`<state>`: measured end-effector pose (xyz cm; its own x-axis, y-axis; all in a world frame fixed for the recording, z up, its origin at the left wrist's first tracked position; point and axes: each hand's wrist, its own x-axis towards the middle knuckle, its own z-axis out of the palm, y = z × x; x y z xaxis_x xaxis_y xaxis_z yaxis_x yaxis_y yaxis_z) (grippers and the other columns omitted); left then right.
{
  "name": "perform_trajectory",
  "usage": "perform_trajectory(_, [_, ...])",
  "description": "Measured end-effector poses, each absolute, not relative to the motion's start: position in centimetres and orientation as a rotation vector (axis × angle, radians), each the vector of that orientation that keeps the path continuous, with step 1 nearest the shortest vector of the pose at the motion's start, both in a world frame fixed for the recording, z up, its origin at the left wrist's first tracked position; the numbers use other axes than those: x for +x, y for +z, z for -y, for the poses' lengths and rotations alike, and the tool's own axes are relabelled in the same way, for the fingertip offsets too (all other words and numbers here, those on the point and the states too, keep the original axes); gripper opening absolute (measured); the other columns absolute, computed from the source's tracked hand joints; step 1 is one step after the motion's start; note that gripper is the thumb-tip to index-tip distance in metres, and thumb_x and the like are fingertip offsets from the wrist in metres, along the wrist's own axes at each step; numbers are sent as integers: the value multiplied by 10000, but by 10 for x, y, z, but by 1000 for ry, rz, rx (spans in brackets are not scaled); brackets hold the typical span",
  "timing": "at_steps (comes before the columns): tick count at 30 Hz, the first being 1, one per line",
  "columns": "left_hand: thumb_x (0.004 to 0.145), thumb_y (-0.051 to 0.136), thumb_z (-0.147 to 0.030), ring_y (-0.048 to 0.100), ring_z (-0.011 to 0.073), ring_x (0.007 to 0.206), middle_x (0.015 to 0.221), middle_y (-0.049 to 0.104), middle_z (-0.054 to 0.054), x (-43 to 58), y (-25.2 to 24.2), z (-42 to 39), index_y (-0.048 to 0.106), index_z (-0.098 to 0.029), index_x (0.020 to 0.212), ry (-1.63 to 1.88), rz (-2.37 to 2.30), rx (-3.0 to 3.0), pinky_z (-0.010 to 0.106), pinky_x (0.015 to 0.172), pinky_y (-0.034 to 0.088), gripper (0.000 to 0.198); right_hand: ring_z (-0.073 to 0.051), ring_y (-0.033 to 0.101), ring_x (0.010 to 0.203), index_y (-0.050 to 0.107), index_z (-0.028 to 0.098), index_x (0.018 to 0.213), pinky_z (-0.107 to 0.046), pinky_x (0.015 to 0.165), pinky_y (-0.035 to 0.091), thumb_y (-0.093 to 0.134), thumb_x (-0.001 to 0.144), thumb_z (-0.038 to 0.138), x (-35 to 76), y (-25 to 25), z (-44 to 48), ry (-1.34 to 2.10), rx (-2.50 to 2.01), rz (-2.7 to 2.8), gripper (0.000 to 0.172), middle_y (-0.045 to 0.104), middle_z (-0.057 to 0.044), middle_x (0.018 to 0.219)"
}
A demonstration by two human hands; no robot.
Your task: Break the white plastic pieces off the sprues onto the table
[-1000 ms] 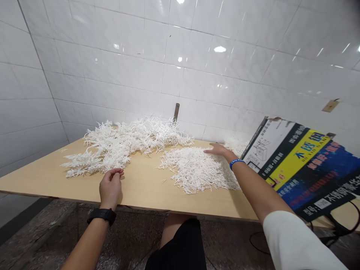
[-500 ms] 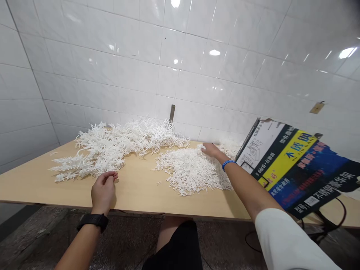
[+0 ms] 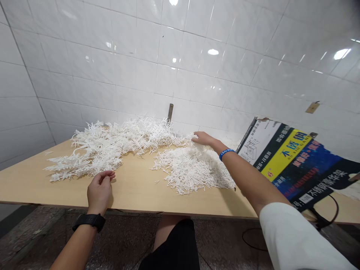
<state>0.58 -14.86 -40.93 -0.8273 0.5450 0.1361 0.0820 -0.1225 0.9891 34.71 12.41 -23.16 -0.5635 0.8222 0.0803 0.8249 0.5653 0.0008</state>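
Two heaps of white plastic are spread on the table (image 3: 137, 189): branched sprigs (image 3: 104, 150) to the left and toward the wall, and short loose sticks (image 3: 191, 170) at the middle; whether the heaps touch at the far side cannot be told.

The right hand (image 3: 203, 138) is stretched to the far edge of the sticks, palm down, its fingers drawn narrow on a small tuft that stands raised above the heap, as far as can be made out. The left hand (image 3: 99, 190) is laid near the table's front edge, half curled and holding nothing, just beside the nearest sprigs. A black watch (image 3: 90, 221) is worn on the left wrist and a blue wristband (image 3: 226, 153) on the right.

The sticks are judged very light, thin and stiff, apt to slide and scatter if pushed; they are best pinched in a bunch or scooped from the heap's edge. The sprigs look tangled and likely brittle at the tips, so a hold on a main stem is judged safer than on the fine branches.

A printed box (image 3: 292, 157) is propped at the right; on its dark lower band 不锈钢豪华 can be read in white; the blue characters on the yellow band begin with 不, the rest not surely legible; a line drawing is shown on the white panel. The wristband's white lettering is too small to read.
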Motion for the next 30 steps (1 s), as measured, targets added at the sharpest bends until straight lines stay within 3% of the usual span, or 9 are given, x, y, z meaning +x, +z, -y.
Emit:
perform_trajectory(2, [676, 537, -263, 662, 252, 953, 919, 686, 67, 6, -409, 148, 627, -191, 826, 2022, -1830, 695, 467, 967, 473, 190, -308, 462, 1272, 505, 154, 1343, -387, 1039, 400, 515, 909, 491, 345, -235, -121, -5, -1446, 2751, 550, 468, -149, 1423])
perform_trajectory(6, [675, 541, -275, 662, 256, 951, 916, 686, 70, 6, -409, 149, 626, -185, 822, 2018, -1825, 710, 465, 963, 477, 192, -311, 481, 1273, 542, 231, 1332, -382, 1021, 419, 499, 835, 654, 355, -240, -118, 148, -1516, 2822, 654, 487, -91, 1430])
perform_trajectory(11, [684, 534, -269, 662, 257, 953, 912, 689, 70, 10, -405, 151, 632, -184, 825, 2004, -1846, 696, 467, 965, 475, 191, -364, 319, 1381, 332, 207, 1475, -490, 1080, 336, 609, 669, 748, 383, -263, -117, 175, -1690, 2843, 1009, 295, -127, 1543])
perform_trajectory(13, [687, 534, -264, 660, 256, 956, 918, 689, 71, 12, -402, 152, 631, -186, 818, 2003, -1846, 696, 465, 963, 477, 181, -355, 348, 1367, 318, 190, 1479, -465, 1067, 357, 622, 652, 749, 393, -282, -113, 174, -1729, 2854, 1043, 315, -146, 1531])
perform_trajectory(17, [694, 527, -267, 664, 244, 929, 890, 690, 72, 16, -396, 153, 634, -180, 794, 1990, -1821, 697, 448, 956, 489, 170, -357, 428, 1303, 372, 158, 1435, -417, 1008, 400, 572, 726, 712, 401, -315, -101, 76, -1743, 2826, 922, 394, -192, 1467])
perform_trajectory(25, [692, 528, -279, 676, 224, 861, 836, 692, 63, 14, -399, 151, 639, -179, 779, 1970, -1786, 707, 428, 933, 511, 172, -290, 573, 1137, 538, 212, 1231, -336, 875, 445, 539, 879, 387, 391, -312, -98, -178, -1590, 2846, 393, 593, -142, 1267])
perform_trajectory(30, [688, 539, -271, 677, 210, 833, 844, 696, 69, 11, -402, 151, 645, -176, 773, 1944, -1798, 761, 385, 877, 539, 166, -310, 636, 1003, 591, 190, 1141, -354, 796, 457, 520, 895, 440, 378, -292, -103, -329, -1583, 2818, 357, 696, -159, 1055])
